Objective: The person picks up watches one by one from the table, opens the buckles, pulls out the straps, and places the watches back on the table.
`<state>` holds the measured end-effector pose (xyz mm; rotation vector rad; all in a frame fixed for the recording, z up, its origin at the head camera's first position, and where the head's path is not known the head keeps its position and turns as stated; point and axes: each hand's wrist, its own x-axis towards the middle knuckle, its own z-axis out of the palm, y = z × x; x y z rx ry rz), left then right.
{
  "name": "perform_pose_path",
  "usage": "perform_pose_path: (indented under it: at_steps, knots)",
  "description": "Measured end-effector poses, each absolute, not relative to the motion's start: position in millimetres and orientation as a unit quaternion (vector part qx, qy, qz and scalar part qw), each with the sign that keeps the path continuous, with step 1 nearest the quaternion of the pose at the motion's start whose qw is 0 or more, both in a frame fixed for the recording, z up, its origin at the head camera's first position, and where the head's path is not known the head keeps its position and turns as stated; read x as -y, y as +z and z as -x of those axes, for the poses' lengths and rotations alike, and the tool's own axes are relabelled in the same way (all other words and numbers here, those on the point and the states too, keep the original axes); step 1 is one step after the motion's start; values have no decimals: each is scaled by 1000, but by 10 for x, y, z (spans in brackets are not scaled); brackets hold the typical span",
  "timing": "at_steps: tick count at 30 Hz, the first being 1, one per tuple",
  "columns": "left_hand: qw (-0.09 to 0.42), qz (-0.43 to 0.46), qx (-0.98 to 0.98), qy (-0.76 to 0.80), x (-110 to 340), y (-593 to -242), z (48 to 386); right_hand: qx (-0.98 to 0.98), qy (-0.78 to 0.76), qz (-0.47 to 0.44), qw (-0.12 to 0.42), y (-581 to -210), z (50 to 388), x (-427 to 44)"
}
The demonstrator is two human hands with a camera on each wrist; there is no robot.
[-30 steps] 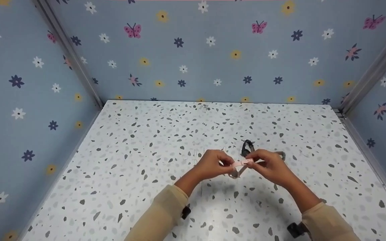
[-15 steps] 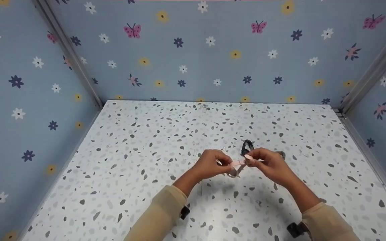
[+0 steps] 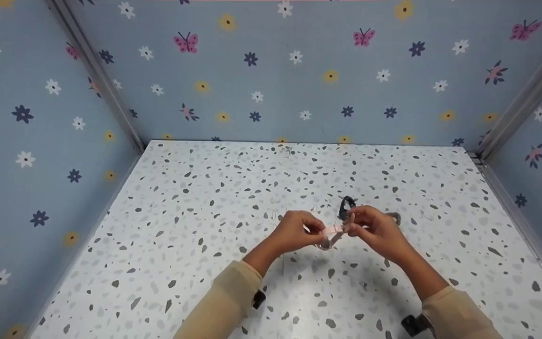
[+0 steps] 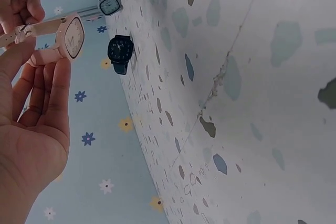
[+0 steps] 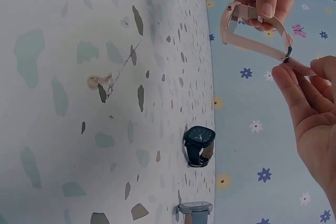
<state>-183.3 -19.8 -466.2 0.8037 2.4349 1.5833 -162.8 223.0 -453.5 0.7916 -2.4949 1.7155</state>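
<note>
Downward head view, sideways wrist close-ups

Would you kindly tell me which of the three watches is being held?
The pale pink watch: the left hand and right hand pinch it, while the squarish black watch and grey watch rest on the speckled white table.

Smooth, matt pink watch strap (image 5: 257,47); glossy tbl (image 3: 301,299).

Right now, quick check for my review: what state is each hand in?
Left hand: closed, holding the pink watch.
Right hand: closed, pinching the strap end of that watch.
</note>
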Motion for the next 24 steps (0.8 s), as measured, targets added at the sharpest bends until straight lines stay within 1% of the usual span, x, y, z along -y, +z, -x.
perform_pose_path:
  at_steps: [3,6,10,13,18,24]
  knots:
    - [63,-268,-807,522,202,-4659,1829,801,540,-259,12,-4546,1625,-2225]
    - [65,-270,-806,522,211,-4665,1823,789,557,-259,6,-4549,1616,-2224]
    - [65,-273,-807,519,219,-4669,1818,772,587,-244,-9,-4534,1602,-2224]
    - [62,-272,-808,518,223,-4662,1817,770,593,-234,-5,-4522,1598,-2228]
    - [57,-270,-809,519,236,-4654,1817,771,605,-200,0,-4510,1596,-2249]
    - [55,-271,-807,522,248,-4655,1810,749,648,-135,-16,-4510,1599,-2268]
